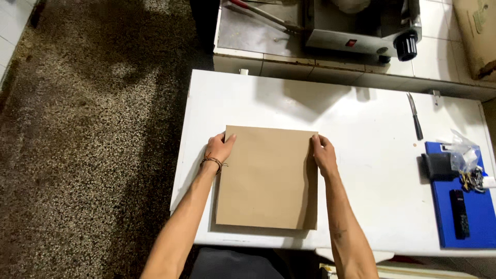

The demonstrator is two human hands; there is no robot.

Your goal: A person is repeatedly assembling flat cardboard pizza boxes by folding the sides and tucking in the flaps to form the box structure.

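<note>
Your left hand (pixel 219 147) and right hand (pixel 324 154) pinch the far corners of the brown paper sheet (pixel 266 178), whose long axis runs near-to-far on the tabletop (pixel 361 129).

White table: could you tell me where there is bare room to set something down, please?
The white table is bare between the brown paper sheet and the blue board, and along the far edge behind the sheet. The right end is crowded: knife, board, plastic bag. The left hand and right hand hold the sheet's far corners.
</note>
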